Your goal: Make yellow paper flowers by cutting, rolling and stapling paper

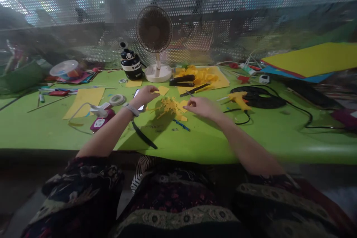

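Note:
My left hand point(145, 94) reaches over the green table point(195, 141) with its fingers pinched on a small yellow paper piece point(162, 90). Under that wrist lies a phone point(138, 99). My right hand point(201, 106) rests on the table with its fingers curled, touching a pile of cut yellow paper scraps point(173, 107) that lies between both hands. Whether it grips a scrap I cannot tell. A blue pen point(181, 124) lies just in front of the scraps.
A small fan point(154, 37) and a black bottle point(131, 65) stand at the back. A stapler point(182, 80), yellow sheets point(85, 100), tape rolls point(117, 99), a yellow glue gun point(239, 98) with black cable point(262, 98) and stacked coloured card point(315, 59) surround the hands.

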`<state>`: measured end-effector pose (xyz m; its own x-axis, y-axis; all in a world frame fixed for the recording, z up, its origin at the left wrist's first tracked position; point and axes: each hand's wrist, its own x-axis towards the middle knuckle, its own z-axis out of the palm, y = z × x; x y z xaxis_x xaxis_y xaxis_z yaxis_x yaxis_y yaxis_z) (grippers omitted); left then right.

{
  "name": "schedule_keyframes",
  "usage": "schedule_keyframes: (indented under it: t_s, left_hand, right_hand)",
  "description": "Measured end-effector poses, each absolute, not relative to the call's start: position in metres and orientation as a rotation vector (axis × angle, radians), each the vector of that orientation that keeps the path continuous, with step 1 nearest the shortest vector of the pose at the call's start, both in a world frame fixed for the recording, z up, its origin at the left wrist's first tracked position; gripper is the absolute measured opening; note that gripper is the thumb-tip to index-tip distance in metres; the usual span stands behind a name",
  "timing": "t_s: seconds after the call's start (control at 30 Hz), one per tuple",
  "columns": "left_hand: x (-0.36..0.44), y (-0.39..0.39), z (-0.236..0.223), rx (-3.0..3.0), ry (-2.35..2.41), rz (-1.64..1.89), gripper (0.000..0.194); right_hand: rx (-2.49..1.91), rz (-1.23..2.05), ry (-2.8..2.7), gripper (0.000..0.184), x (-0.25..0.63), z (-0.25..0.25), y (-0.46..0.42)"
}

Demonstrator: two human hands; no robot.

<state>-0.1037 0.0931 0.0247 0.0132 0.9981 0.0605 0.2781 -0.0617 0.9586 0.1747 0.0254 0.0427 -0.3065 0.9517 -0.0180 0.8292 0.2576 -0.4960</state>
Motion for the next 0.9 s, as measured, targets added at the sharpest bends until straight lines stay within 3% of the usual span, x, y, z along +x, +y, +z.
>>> schedule_keyframes:
  t_s: [0.13,0.3,0.4,0.53,0.7,0.8,0.9]
  left_hand:
    - [-0.097,0.12,0.029,1.961,1.735,0.824,0.029]
    - [-0.073,0.14,0.031,2.203,1.948,0.176,0.048]
    - [-0.062,0.144,0.029,2.285,1.999,0.017,0.042]
    - [-0.058,0.145,0.027,2.304,2.002,0.127,0.023]
    - [-0.067,0.142,0.043,2.19,2.012,0.46,0.022]
    - [-0.07,0.128,0.053,1.584,1.595,1.138,0.017]
    - [-0.063,0.094,0.051,1.113,1.026,1.292,0.017]
  right_hand:
    - [-1.609,0.589,-2.223,0.024,0.177,0.048,0.025]
    - [-1.54,0.514,-2.21,0.023,0.178,0.043,0.025]
    - [-1.498,0.494,-2.227,0.021,0.177,0.043,0.023]
    - [-1.465,0.465,-2.245,0.02,0.176,0.045,0.021]
    - [-1.406,0.461,-2.162,0.015,0.179,0.043,0.024]
    - [-1.344,0.514,-2.051,0.018,0.18,0.039,0.027]
    - [-1.281,0.72,-1.864,0.029,0.176,0.035,0.029]
